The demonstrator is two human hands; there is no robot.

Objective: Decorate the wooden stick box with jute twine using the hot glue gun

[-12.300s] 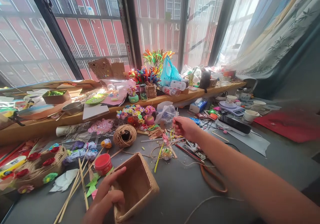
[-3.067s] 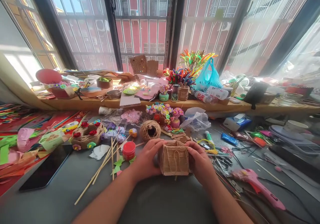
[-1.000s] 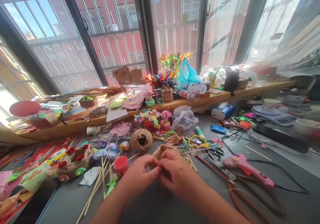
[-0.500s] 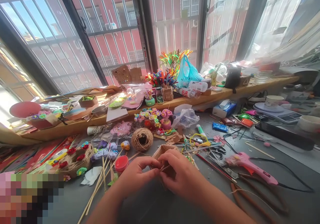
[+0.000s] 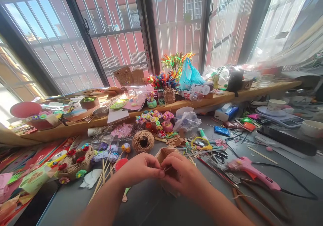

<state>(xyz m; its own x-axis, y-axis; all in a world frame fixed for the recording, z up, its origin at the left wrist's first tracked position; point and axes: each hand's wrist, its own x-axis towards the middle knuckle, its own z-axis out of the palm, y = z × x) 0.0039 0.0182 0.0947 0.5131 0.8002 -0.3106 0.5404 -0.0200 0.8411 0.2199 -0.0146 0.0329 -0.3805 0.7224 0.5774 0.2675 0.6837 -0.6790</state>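
A small open-topped brown box (image 5: 163,153) stands at the middle of the table, mostly hidden behind my hands. My left hand (image 5: 145,167) is closed in a pinch at its near left side. From the right, my right hand (image 5: 180,172) curls over the box, thumb and finger pressed together. Between the two sets of fingertips a thin light strand shows, which looks like twine. Just behind the box sits a ball of brown twine (image 5: 143,141). A red-lidded pot (image 5: 120,163) is partly covered by my left hand.
Thin wooden sticks (image 5: 99,184) lie left of my left arm. Rightward are a pink glue gun (image 5: 257,172) with its black cord, scissors (image 5: 219,154), brown-handled pliers (image 5: 262,200) and a phone (image 5: 286,140). A twine-wrapped flower holder (image 5: 77,162) stands left. A cluttered ledge (image 5: 141,109) runs behind.
My left hand has shifted slightly right and its fingertips press closer to my right hand's. The view has tilted a little, and more of the sheets at lower left shows.
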